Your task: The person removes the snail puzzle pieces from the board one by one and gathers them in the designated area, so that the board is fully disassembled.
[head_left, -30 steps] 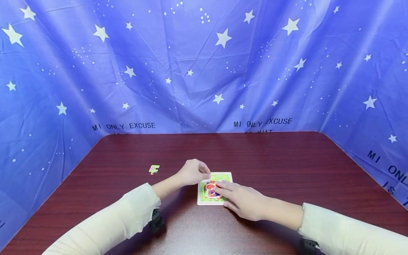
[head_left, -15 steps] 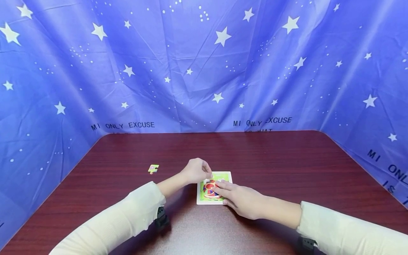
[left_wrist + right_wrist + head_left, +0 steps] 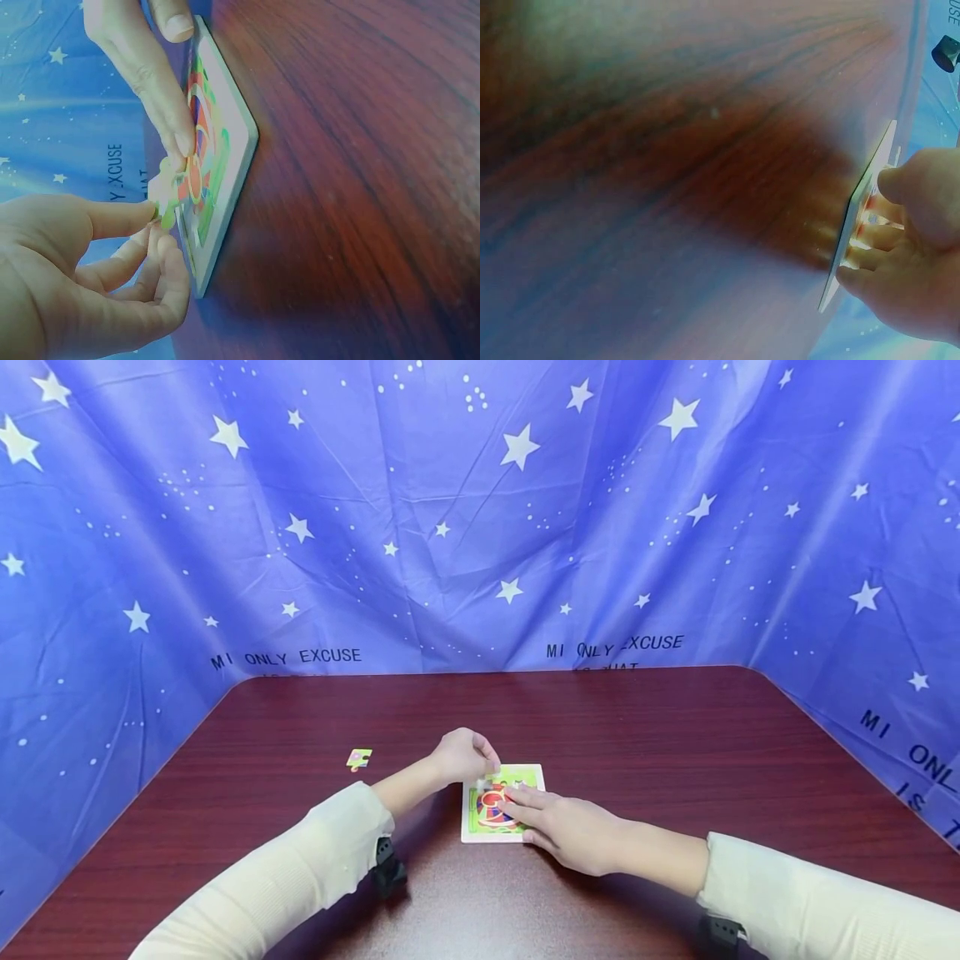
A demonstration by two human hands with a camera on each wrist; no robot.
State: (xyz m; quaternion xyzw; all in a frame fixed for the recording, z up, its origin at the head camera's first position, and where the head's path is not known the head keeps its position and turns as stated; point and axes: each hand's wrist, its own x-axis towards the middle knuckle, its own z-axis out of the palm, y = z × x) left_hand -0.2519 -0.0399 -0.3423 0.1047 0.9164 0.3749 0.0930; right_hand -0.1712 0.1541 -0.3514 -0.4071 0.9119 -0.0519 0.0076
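Observation:
A square puzzle board [image 3: 498, 838] with a pale rim and a green, red and blue picture lies flat on the table. Between thumb and fingers, my left hand [image 3: 465, 756] pinches a green puzzle piece [image 3: 166, 196], tilted up at the board's far left corner; the left wrist view shows it just over the picture. My right hand [image 3: 577, 831] rests on the board from the right, its fingers extended across the picture and covering part of it. In the right wrist view, the fingers [image 3: 877, 236] lie along the board's surface.
Another puzzle piece [image 3: 359, 759], green with pink, lies on the dark red wooden table [image 3: 637, 735], left of the board. A blue curtain [image 3: 450, 527] with white stars hangs behind the table's far edge and along both sides.
The left hand has shifted slightly right and away, staying at the board's far left corner with its piece. The right hand and board stay nearly in place; the view shifts a little.

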